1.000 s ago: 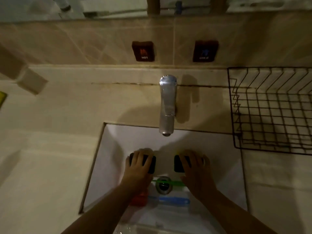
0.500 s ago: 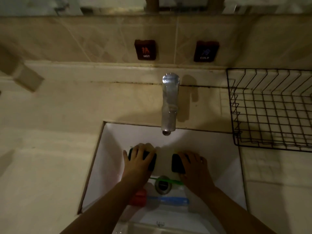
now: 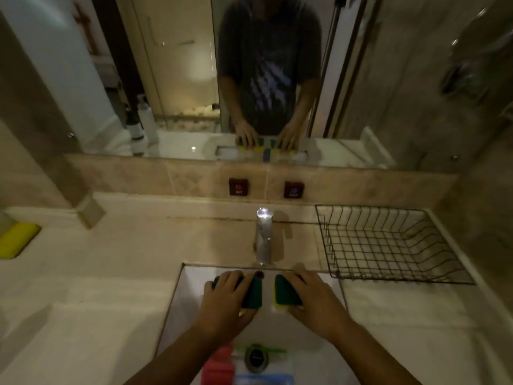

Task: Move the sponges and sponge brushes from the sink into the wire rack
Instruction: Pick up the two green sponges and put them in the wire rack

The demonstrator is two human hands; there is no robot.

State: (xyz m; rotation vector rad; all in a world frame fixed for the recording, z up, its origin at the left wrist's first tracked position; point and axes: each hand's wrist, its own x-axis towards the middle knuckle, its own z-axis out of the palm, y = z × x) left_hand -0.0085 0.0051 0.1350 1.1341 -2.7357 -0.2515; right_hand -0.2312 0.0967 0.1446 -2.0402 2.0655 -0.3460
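Observation:
Over the white sink [image 3: 183, 295], my left hand [image 3: 224, 295] grips a green-topped sponge [image 3: 253, 291] and my right hand [image 3: 313, 297] grips a second green-and-yellow sponge [image 3: 284, 293]. Both sponges are lifted near the sink's back wall, just under the faucet [image 3: 263, 243]. Lower in the basin lie a red sponge brush [image 3: 219, 365], a green-handled brush [image 3: 273, 350] across the drain [image 3: 256, 357], and a blue brush [image 3: 263, 380] at the frame's bottom edge. The black wire rack [image 3: 388, 245] stands on the counter to the right, with nothing in it.
A yellow object [image 3: 16, 238] lies on the counter at far left. Hot and cold buttons [image 3: 238, 187] sit on the tiled backsplash below a mirror [image 3: 180, 79], which reflects a person and bottles. A wall closes in right of the rack.
Both hands have closed on the two sponges and raised them off the sink floor toward the faucet. The camera has tilted up, bringing the mirror into view.

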